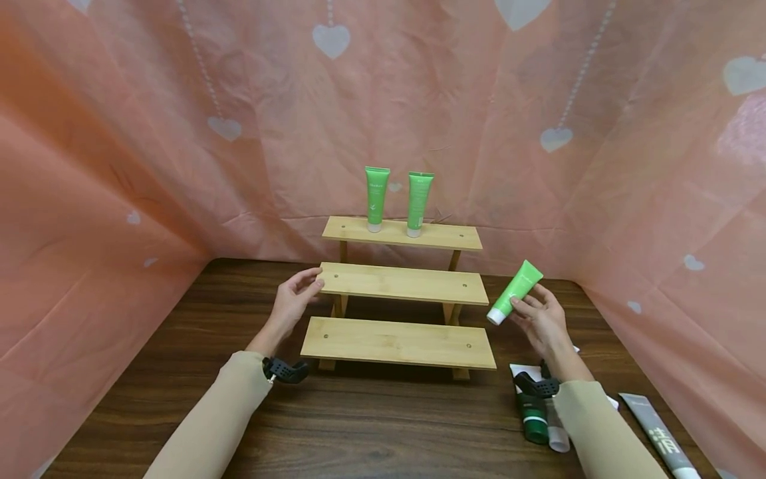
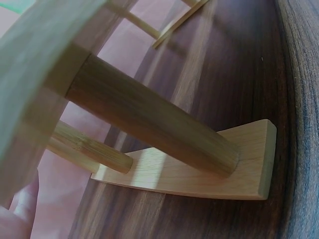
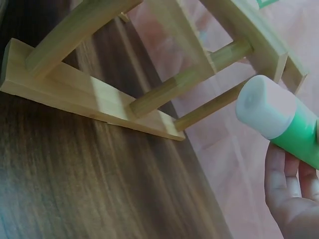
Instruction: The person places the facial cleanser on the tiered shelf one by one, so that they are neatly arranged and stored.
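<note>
My right hand point(image 1: 541, 316) holds a bright green squeeze tube point(image 1: 519, 287) with a white cap, tilted cap-down, just right of the three-tier wooden display stand point(image 1: 399, 342). In the right wrist view the white cap point(image 3: 266, 106) points toward the stand's side, with fingers point(image 3: 294, 172) beneath the tube. My left hand point(image 1: 293, 301) grips the left end of the stand's middle shelf between thumb and fingers. Two matching green tubes, one at left point(image 1: 377, 196) and one at right point(image 1: 419, 203), stand upright on their caps on the top shelf point(image 1: 457, 236).
Near my right forearm several other tubes lie on the dark wooden table point(image 1: 383, 426), among them a dark green one point(image 1: 534, 419), partly hidden by the arm. A grey tube point(image 1: 655, 429) lies farther right. Pink heart-patterned cloth point(image 1: 287, 153) surrounds the table's back and sides.
</note>
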